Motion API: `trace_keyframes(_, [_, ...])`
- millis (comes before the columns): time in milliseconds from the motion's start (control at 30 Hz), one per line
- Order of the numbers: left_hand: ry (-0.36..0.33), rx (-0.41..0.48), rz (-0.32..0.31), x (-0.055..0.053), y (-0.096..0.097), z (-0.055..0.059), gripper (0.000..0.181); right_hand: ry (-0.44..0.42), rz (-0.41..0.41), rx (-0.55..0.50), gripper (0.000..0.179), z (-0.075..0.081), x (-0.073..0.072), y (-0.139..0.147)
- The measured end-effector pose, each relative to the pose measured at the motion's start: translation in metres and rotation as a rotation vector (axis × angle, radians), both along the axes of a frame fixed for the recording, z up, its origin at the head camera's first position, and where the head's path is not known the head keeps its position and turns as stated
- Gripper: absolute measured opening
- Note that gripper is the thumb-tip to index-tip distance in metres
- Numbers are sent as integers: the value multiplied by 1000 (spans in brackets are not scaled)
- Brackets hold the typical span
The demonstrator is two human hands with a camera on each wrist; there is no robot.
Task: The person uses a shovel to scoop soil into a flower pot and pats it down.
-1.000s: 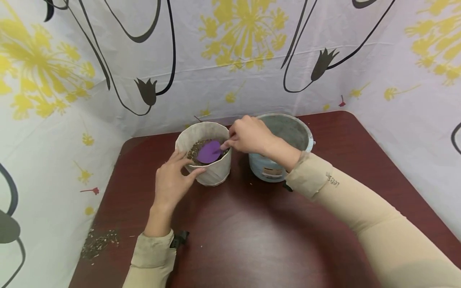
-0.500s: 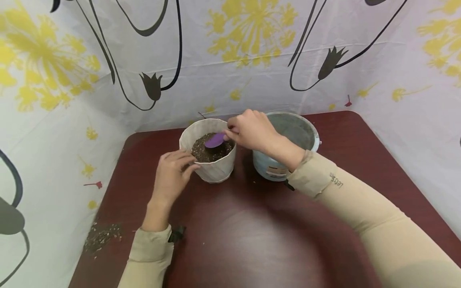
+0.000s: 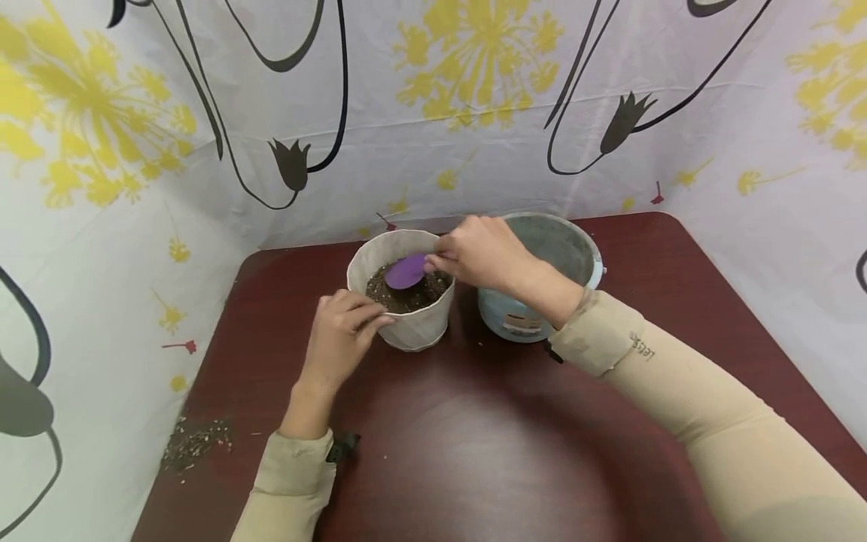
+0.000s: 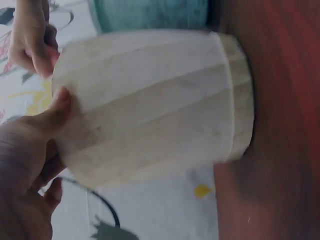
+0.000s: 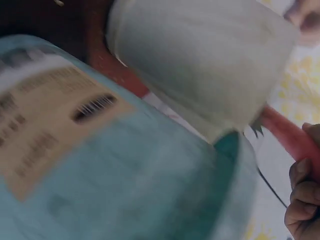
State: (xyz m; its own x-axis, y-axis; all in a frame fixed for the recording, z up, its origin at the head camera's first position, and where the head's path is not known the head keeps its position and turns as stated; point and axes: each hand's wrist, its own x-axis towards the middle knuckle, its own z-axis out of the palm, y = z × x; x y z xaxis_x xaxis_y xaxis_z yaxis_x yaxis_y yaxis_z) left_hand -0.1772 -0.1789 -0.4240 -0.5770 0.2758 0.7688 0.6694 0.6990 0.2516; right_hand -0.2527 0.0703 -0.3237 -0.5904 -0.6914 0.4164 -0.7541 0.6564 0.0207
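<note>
A whitish plant pot (image 3: 421, 331) with a pleated wall stands on the table and holds dark, speckled soil (image 3: 408, 302). My left hand (image 3: 341, 331) grips its near left rim; in the left wrist view the thumb (image 4: 61, 102) lies against the outside wall. My right hand (image 3: 489, 252) holds a small hand trowel by its handle, which looks pinkish-red (image 5: 290, 134) in the right wrist view. Inside the pot, the trowel's purple blade (image 3: 406, 272) is over the soil, casting a dark shadow. Whether the blade touches the soil cannot be told.
Just right of the pot stands a blue-grey bucket (image 3: 508, 312) with a brown label (image 5: 55, 120), below my right forearm. Spilled soil (image 3: 196, 444) lies at the left edge of the dark red table (image 3: 460, 452). Patterned cloth (image 3: 433, 165) hangs behind and at both sides.
The trowel blade swung from the pot's near side towards its middle, tilting edge-on and then showing its broad face again. The left hand stayed at the rim. The whole view shifted slightly.
</note>
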Motion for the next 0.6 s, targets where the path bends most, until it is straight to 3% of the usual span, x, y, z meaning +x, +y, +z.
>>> trace_keyframes(167, [59, 28, 8, 2, 16, -5, 19, 43, -98, 90, 38, -8, 4, 2])
trace_keyframes(300, [17, -20, -1, -2, 7, -1, 22, -71, -159, 102, 38, 3, 8, 6])
trace_keyframes(467, [-33, -8, -50, -8, -2, -1, 22, -243, -106, 95, 40, 10, 13, 12])
trace_keyframes(600, [6, 20, -61, -5, 16, -9, 19, -167, -45, 76, 39, 0, 13, 10])
